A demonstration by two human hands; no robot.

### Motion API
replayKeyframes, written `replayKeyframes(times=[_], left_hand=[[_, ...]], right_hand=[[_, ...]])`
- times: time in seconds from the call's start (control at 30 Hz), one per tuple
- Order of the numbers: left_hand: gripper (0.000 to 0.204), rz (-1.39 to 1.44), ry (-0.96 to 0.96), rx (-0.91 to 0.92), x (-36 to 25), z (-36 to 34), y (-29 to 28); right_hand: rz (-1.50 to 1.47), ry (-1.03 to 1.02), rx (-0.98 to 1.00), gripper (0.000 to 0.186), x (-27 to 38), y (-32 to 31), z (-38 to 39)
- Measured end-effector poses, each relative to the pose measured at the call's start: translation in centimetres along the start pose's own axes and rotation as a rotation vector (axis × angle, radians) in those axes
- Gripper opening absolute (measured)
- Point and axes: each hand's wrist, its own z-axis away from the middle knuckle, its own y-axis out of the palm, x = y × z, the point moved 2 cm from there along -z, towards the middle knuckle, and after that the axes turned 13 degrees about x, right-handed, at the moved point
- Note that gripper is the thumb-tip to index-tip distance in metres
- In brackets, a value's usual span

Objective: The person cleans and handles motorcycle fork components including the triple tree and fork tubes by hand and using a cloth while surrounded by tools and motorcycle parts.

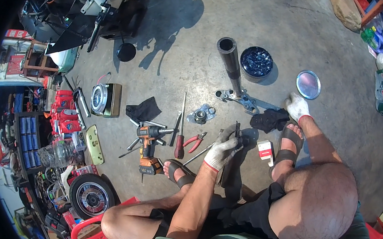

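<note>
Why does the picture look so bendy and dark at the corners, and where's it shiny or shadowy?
Head view: fisheye lens, so edges curve and corners go black; head view again: a big shadow darkens the floor up top; same head view: dark blue goo glints.

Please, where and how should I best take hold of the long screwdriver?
Probably by its thick red handle, from above and your side: the screwdriver lies with that end nearest you, shaft pointing away, and the pliers lie close on its right.
</note>
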Motion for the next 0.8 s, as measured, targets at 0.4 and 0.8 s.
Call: replayKeyframes(times=[0.4, 0.8], left_hand=[[0.073, -0.042, -0.01, 0.018, 0.5, -0.3, -0.6], [0.057, 0.234, 0.021, 0.074, 2.4, -0.8, -2.7]], right_hand=[[0.029, 0.004, -0.001, 0.038, 0.3, -0.4, 0.3], [0.024, -0.009, -0.016, 0.036, 0.6, -0.4, 0.4]])
